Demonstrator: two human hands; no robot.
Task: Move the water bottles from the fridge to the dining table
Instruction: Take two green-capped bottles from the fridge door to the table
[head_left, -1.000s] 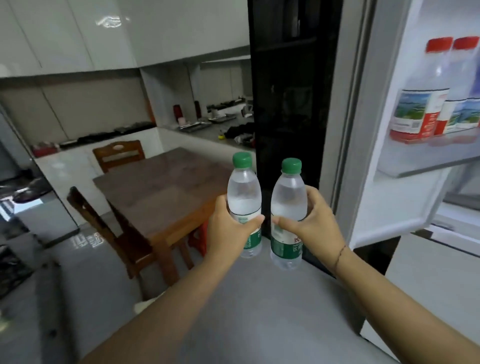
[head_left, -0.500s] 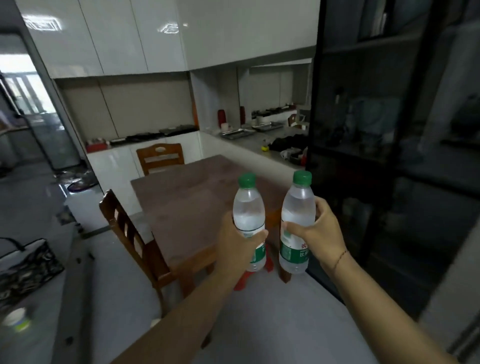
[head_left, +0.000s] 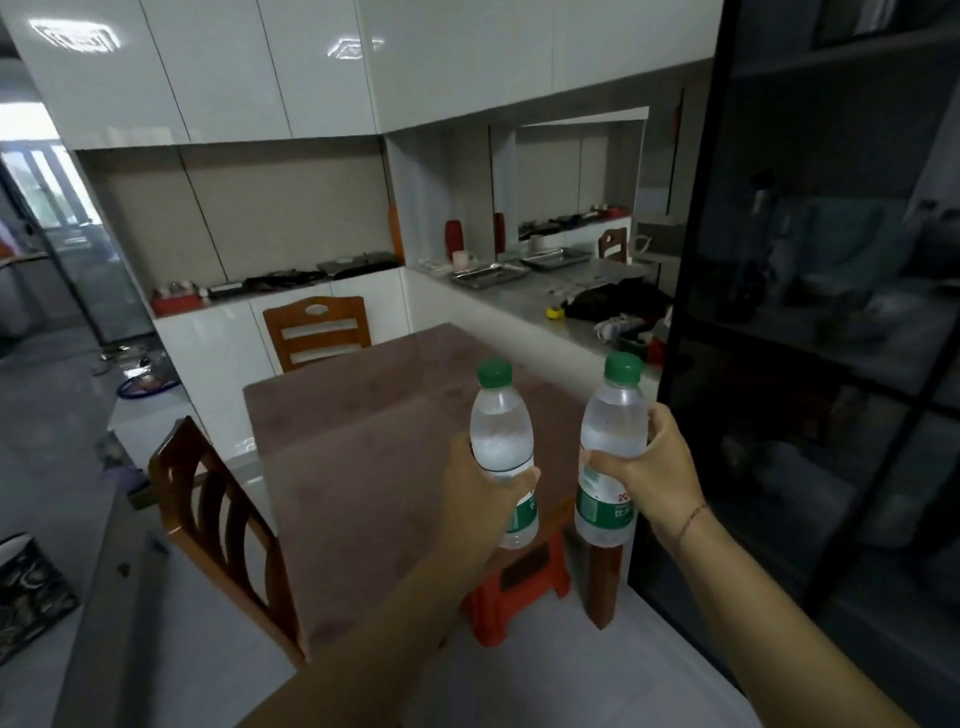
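Two bottles (head_left: 498, 426) (head_left: 613, 415), labels part-hidden by left hand (head_left: 483, 499), right hand (head_left: 649, 467)

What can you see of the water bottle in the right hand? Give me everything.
The right-hand bottle is clear plastic holding water, its upper part misted, with a green screw cap on and a green-and-white label with red print round the lower half. It is near upright, held in the air, seen before the near corner of the dining table. The right hand grips its middle, thumb across the front, fingers behind. The left-hand bottle is apart from it; nothing else touches it.
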